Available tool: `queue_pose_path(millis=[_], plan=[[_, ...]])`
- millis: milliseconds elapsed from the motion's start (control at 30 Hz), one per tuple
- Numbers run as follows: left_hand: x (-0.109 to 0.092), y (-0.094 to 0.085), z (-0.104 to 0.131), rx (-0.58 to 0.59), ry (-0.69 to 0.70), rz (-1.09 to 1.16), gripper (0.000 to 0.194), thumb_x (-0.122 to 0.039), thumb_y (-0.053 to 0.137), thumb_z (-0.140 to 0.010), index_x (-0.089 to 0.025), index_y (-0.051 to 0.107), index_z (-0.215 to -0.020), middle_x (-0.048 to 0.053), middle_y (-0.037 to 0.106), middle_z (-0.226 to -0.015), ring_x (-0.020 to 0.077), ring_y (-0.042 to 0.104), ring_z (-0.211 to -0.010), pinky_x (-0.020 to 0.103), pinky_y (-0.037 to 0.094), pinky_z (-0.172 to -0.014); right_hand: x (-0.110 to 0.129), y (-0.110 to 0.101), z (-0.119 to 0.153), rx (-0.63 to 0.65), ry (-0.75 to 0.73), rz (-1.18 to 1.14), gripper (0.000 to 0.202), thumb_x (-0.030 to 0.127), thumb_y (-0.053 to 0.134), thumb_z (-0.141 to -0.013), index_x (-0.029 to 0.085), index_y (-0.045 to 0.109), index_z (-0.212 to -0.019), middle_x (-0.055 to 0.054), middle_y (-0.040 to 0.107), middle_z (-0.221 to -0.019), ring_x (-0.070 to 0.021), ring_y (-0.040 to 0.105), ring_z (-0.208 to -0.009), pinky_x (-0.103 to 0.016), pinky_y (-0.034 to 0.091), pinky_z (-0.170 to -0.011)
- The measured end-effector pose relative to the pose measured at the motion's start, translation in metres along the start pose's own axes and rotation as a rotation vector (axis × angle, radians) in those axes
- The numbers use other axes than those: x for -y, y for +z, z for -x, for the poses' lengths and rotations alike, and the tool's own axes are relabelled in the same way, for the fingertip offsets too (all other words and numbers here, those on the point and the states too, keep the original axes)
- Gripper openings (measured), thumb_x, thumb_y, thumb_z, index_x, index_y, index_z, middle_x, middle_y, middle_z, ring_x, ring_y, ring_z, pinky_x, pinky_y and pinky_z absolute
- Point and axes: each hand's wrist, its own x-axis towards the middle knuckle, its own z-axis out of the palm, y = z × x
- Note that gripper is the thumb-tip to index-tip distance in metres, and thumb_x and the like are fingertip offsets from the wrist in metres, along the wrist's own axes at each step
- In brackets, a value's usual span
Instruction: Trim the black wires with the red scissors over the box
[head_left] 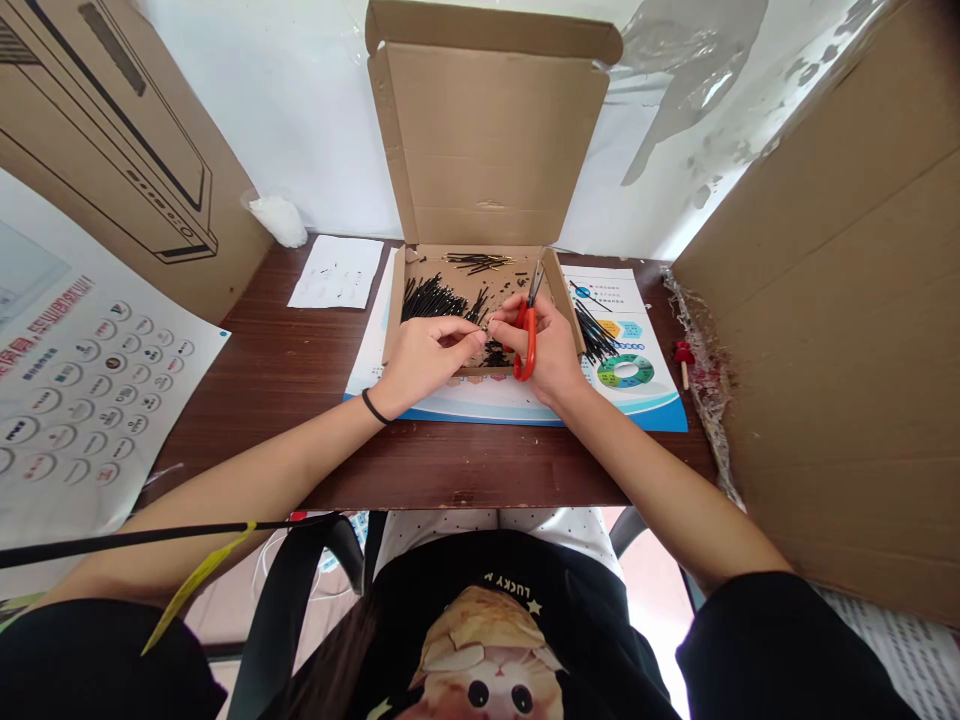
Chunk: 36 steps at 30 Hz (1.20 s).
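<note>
My left hand (pixel 431 358) is closed in a pinch over the front of a shallow cardboard box (pixel 396 310). What its fingertips hold is too small to make out. My right hand (pixel 551 345) has red-handled scissors (pixel 529 345) hooked on it, blades pointing up and away. Its thumb and fingertip also pinch close to my left fingertips. Inside the box, a bundle of thin black sticks (pixel 431 298) lies at the left, and a looser group of black sticks (pixel 478 262) lies at the back. Short black pieces (pixel 495 355) are scattered below my hands.
More black sticks (pixel 595 335) lie right of the box on a printed sheet (pixel 652 395). The box lid (pixel 491 140) stands raised behind. A white paper (pixel 336 272) with dark bits lies left. Large cardboard panels (pixel 840 350) wall the right side; a red object (pixel 683 353) sits beside them.
</note>
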Motion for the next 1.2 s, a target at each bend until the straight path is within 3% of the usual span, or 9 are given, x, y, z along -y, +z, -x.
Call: queue_pose_path(millis=[100, 433, 633, 867, 967, 1200], plan=[[-0.002, 0.001, 0.002, -0.016, -0.028, -0.006, 0.021, -0.035, 0.066, -0.08, -0.016, 0.075, -0.078, 0.002, 0.07, -0.065, 0.01, 0.056, -0.053, 0.022, 0.044, -0.053, -0.002, 0.0, 0.0, -0.041, -0.081, 0.087, 0.042, 0.038, 0.084, -0.059, 0.025, 0.053, -0.085, 0.004, 0.064, -0.08, -0.0138, 0.065, -0.079, -0.033, 0.054, -0.08], [-0.004, 0.006, 0.004, -0.035, -0.126, 0.08, 0.021, -0.034, 0.067, -0.078, -0.014, 0.073, -0.074, 0.003, 0.072, -0.067, 0.0104, 0.061, -0.05, 0.021, 0.049, -0.051, -0.006, -0.002, 0.002, -0.063, -0.176, 0.248, 0.03, 0.031, 0.075, -0.069, 0.025, 0.051, -0.086, 0.004, 0.064, -0.076, -0.0121, 0.062, -0.07, -0.03, 0.053, -0.072], [-0.003, 0.007, 0.005, -0.057, -0.034, 0.017, 0.019, -0.028, 0.063, -0.078, -0.015, 0.071, -0.067, 0.001, 0.069, -0.062, 0.0096, 0.059, -0.05, 0.021, 0.047, -0.053, -0.001, 0.001, 0.005, -0.015, -0.275, 0.301, 0.023, 0.026, 0.069, -0.072, 0.025, 0.051, -0.085, 0.005, 0.061, -0.074, -0.0122, 0.06, -0.07, -0.029, 0.051, -0.071], [-0.005, 0.006, 0.006, -0.075, -0.023, -0.027, 0.02, -0.025, 0.057, -0.077, -0.016, 0.07, -0.064, 0.0, 0.065, -0.056, 0.0096, 0.053, -0.049, 0.021, 0.04, -0.049, 0.004, 0.002, 0.011, -0.08, -0.459, 0.636, 0.011, 0.019, 0.062, -0.075, 0.025, 0.056, -0.083, 0.004, 0.058, -0.073, -0.0124, 0.051, -0.065, -0.028, 0.046, -0.066], [-0.004, 0.006, 0.006, -0.074, -0.028, -0.004, 0.021, -0.024, 0.057, -0.078, -0.016, 0.07, -0.065, -0.001, 0.065, -0.057, 0.0089, 0.051, -0.048, 0.021, 0.039, -0.048, 0.003, 0.001, 0.012, -0.045, -0.524, 0.728, 0.009, 0.018, 0.06, -0.076, 0.025, 0.057, -0.082, 0.003, 0.058, -0.073, -0.0134, 0.052, -0.067, -0.028, 0.046, -0.067], [-0.002, 0.005, 0.006, -0.072, -0.033, 0.002, 0.02, -0.025, 0.058, -0.078, -0.016, 0.071, -0.067, -0.001, 0.066, -0.058, 0.009, 0.05, -0.048, 0.021, 0.038, -0.048, 0.001, -0.002, 0.011, -0.014, -0.566, 0.751, 0.011, 0.016, 0.059, -0.075, 0.025, 0.059, -0.083, 0.002, 0.059, -0.074, -0.0138, 0.053, -0.067, -0.028, 0.047, -0.068]])
